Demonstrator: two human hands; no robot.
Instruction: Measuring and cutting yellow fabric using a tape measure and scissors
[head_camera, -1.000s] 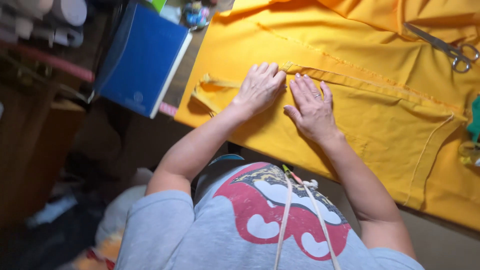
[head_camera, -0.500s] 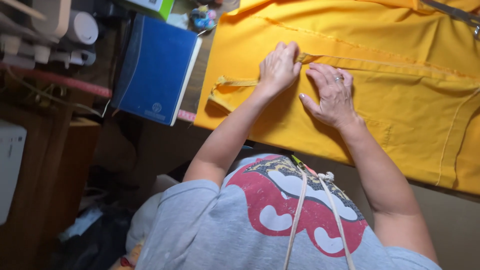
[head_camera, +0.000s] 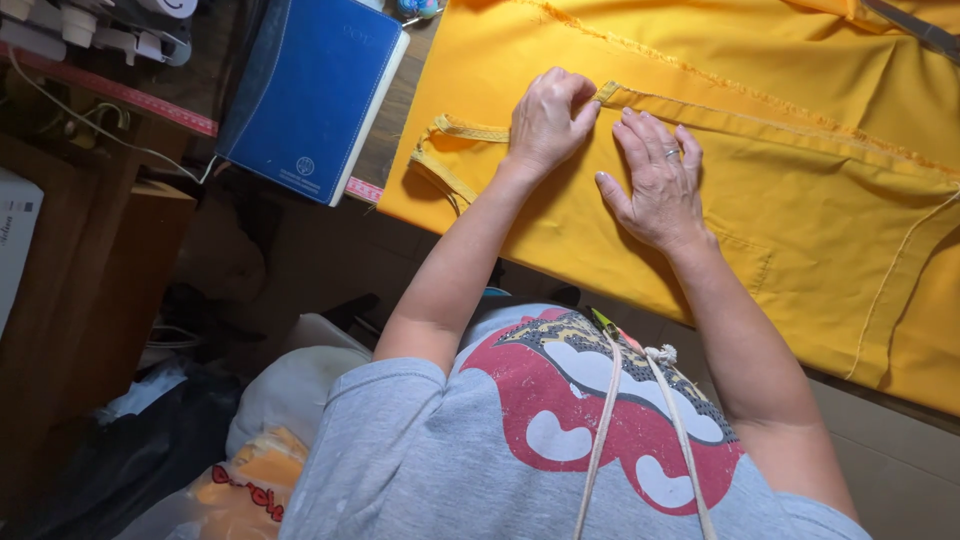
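Hands (head_camera: 548, 120) (head_camera: 655, 180) press palm-down on yellow fabric (head_camera: 800, 200).

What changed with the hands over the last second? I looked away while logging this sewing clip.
The left hand, flat a second ago, has curled its fingers onto the folded hem edge of the yellow fabric. The right hand stays flat beside it. The blue book is unmoved.

Beyond my right hand (head_camera: 655, 185), the yellow fabric (head_camera: 800, 200) runs off frame; my left hand (head_camera: 548, 120) hides its fingertips, curled under.
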